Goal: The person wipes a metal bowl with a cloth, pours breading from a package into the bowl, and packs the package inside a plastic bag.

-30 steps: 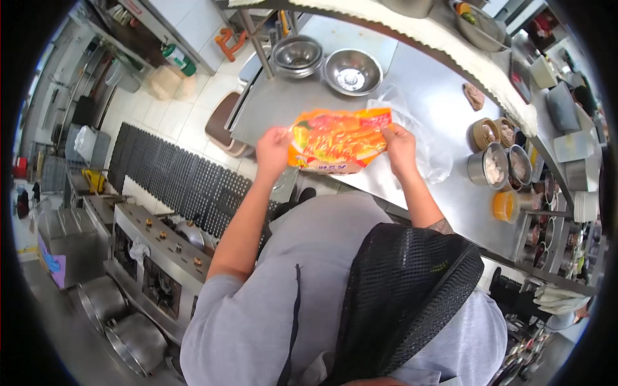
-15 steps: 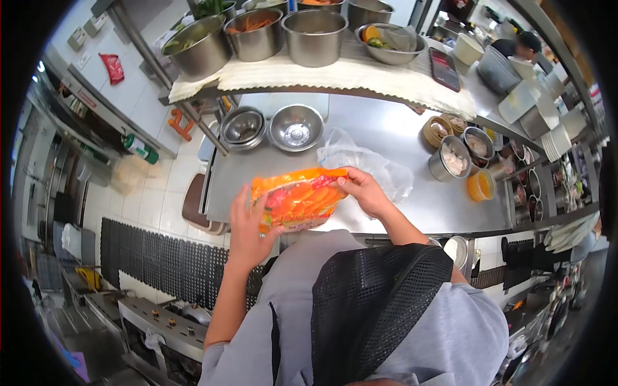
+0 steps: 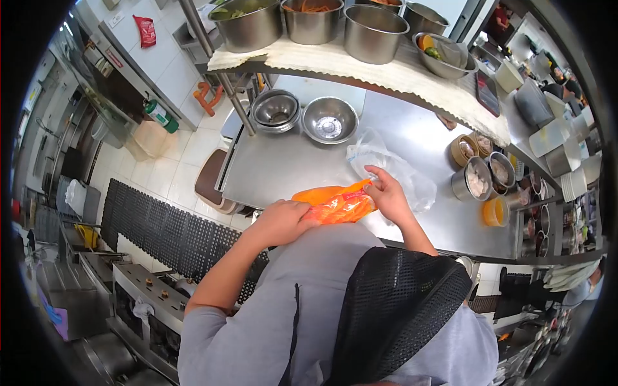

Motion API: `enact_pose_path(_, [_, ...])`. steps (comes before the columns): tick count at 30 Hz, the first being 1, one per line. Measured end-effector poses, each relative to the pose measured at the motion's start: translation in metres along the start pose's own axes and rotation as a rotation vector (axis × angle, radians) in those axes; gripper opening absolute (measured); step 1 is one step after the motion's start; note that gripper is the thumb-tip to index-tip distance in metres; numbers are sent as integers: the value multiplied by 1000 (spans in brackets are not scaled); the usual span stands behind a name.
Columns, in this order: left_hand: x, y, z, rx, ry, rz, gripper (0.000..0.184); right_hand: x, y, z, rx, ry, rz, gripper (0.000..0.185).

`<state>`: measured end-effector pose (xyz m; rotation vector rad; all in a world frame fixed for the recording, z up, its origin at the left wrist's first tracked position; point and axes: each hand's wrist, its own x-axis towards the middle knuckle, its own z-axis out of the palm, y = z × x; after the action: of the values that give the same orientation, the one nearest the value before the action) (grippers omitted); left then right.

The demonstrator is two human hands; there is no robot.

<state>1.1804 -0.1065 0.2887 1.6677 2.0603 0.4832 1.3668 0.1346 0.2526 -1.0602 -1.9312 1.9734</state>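
Note:
An orange plastic food packet [image 3: 339, 207] with a glossy printed front is held in front of my body, over the near edge of the steel table. My left hand [image 3: 281, 222] is closed around its left end, with the thumb on the front. At the packet's upper right corner, my right hand [image 3: 390, 197] pinches the plastic, index finger raised. Whether the packet is torn open cannot be made out. Just behind my right hand lies a crumpled clear plastic bag [image 3: 402, 168] on the table.
Metal bowls [image 3: 330, 121] stand at the table's back left. Tins of pale food [image 3: 472, 179] and an orange tub [image 3: 496, 211] are at the right. A shelf [image 3: 360, 80] carrying steel pots [image 3: 375, 35] crosses above the table. Black mats [image 3: 167, 222] lie on the floor.
My left hand has gone from spread fingers beside the packet to a closed grip on its left end. The packet has tilted and looks more folded. The whole view has shifted.

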Motion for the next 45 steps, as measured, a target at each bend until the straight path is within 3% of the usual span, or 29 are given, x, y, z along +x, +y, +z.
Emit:
enact_pose_path(2, [0,0,-5,12,-9,21,40,1,1,-8,-669,159,-700,45])
enact_pose_path(3, [4,2,-8,18,-11,45,39,-5,-10,-13,-663,19,-717,44])
enact_pose_path(6, [7,-3,-8,-1,39,125,37,-24,-51,-15,-695,-356,-664,33])
enact_pose_path(8, [10,-8,-2,-12,79,209,36,-17,-44,-13,-773,-363,-665,29])
enact_pose_path(10, [11,-19,1,-33,43,113,42,-10,-37,-7,-833,-408,-676,26])
enact_pose_path(11, [13,-23,2,-26,42,127,42,-8,-36,-4,-736,-406,-507,25])
enact_pose_path(12, [15,-27,5,-238,-61,-112,47,-5,-33,0,-636,-408,-341,25])
enact_pose_path(13, [18,-32,8,-449,-167,-357,51,3,-19,4,-636,-402,-343,25])
enact_pose_path(14, [23,-43,13,-446,-169,-353,51,14,0,9,-663,-382,-326,26])
enact_pose_path(16, [36,-65,23,-517,-336,-573,50,35,16,13,-692,-359,-308,27])
enact_pose_path(17, [41,-63,21,-517,-338,-572,50,42,13,16,-712,-386,-181,27])
enact_pose_path(18, [48,-60,17,-321,-387,-556,46,45,12,17,-730,-412,-54,28])
enact_pose_path(19, [52,-57,13,-123,-430,-536,43,45,11,17,-730,-411,-55,28])
enact_pose_path(20, [50,-50,10,-120,-427,-535,43,38,-4,18,-737,-408,12,28])
enact_pose_path(22, [37,-29,7,116,9,-92,38,39,-8,19,-740,-409,78,28])
enact_pose_path(24, [28,-17,5,106,-14,-9,34,46,6,16,-661,-459,196,27])
enact_pose_path(28, [30,-26,16,122,-24,79,23,58,17,9,-683,-620,43,28])
enact_pose_path(32, [41,-45,31,66,-61,100,25,30,-13,23,-1022,-332,-448,36])
enact_pose_path(34, [42,-48,29,-6,-97,31,27,17,-23,24,-976,-405,-782,40])
enact_pose_path(38, [48,-58,39,-8,-43,27,24,21,-11,30,-884,-504,-556,44])
enact_pose_path(40, [56,-56,37,39,-45,-81,21,31,2,31,-965,-462,-709,47])
enact_pose_path(44, [70,-69,45,-105,-95,-132,19,51,20,40,-1087,-436,-719,46])
enact_pose_path(45, [68,-61,47,-33,-4,-86,24,55,23,42,-1117,-476,-608,50])
